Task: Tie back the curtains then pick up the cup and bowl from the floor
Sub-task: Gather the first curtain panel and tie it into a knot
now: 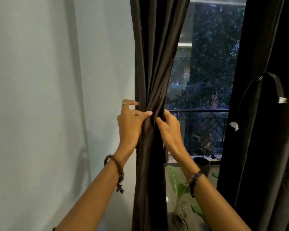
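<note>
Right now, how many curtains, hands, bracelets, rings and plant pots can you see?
Curtains: 2, left curtain, right curtain
Hands: 2, left hand, right hand
Bracelets: 2, beaded bracelet, dark bracelet
Rings: 1, ring
Plant pots: 1, pot
Total: 8

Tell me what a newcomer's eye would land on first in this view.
First, the two hands at centre: the left hand and right hand pinch the gathered waist of the dark left curtain, which hangs beside the pale wall. Next, the window behind, showing dusk foliage and a balcony railing. At the right edge hangs a second dark curtain with a tie-back loop draped on it.
</note>
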